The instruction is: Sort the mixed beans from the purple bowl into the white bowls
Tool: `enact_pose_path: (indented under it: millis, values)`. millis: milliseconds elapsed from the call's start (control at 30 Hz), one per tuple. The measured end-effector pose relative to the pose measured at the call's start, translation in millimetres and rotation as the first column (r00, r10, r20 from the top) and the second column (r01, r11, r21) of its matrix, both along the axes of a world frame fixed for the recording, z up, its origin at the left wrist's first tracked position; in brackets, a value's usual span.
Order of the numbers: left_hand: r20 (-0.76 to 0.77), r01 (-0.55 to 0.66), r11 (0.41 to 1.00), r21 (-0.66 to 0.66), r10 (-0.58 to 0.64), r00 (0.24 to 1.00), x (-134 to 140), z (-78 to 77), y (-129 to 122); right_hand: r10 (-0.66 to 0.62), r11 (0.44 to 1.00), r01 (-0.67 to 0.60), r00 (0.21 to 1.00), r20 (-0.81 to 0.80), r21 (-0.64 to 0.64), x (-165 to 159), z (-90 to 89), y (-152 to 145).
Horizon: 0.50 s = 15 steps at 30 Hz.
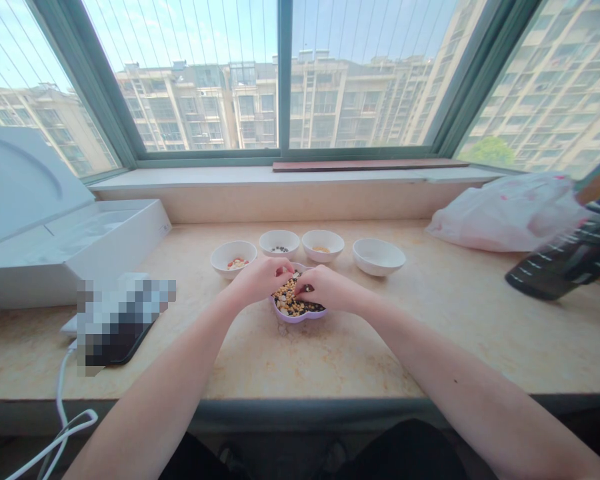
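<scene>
A lilac tray (300, 319) with a wavy rim stands before me, filled with mixed beans and seeds (293, 300) in yellow, black and pale tones. Over its left back edge is my left hand (260, 280), its fingertips pinched together. My right hand (326, 288) reaches into the tray from the right, thumb and fingers pinched down among the beans. What either pinch holds is too small to tell. Behind the tray, white bowls hold a red and pale mix (237, 263), dark beans (280, 249) and yellow grains (321, 249). No contents show in the rightmost bowl (379, 257).
On the left stand an open white box (120, 233) and a blurred-out phone-like object (125, 327) near a white cable (63, 393). A plastic bag (505, 213) and a dark bottle (560, 257) are on the right. The counter's front edge (300, 399) lies below my forearms.
</scene>
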State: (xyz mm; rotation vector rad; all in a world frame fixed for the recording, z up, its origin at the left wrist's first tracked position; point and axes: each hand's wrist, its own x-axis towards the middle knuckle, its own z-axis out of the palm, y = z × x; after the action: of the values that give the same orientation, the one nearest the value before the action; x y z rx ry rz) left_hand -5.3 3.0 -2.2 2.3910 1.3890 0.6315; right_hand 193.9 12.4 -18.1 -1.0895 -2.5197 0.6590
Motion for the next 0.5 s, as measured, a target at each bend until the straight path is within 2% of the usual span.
enact_pose_path:
  millis: [267,500]
  values:
    - [-0.003,-0.039,0.999,0.031,0.039,0.999,-2.4,4.0,-1.4,-0.046,0.999,0.046,0.999,-0.007,-0.010,4.3,4.1,4.8]
    - [-0.005,-0.040,0.999,0.029,0.040,0.999,-2.0,4.4,-2.1,-0.079,0.995,0.082,0.996,-0.048,0.050,10.2,4.8,9.3]
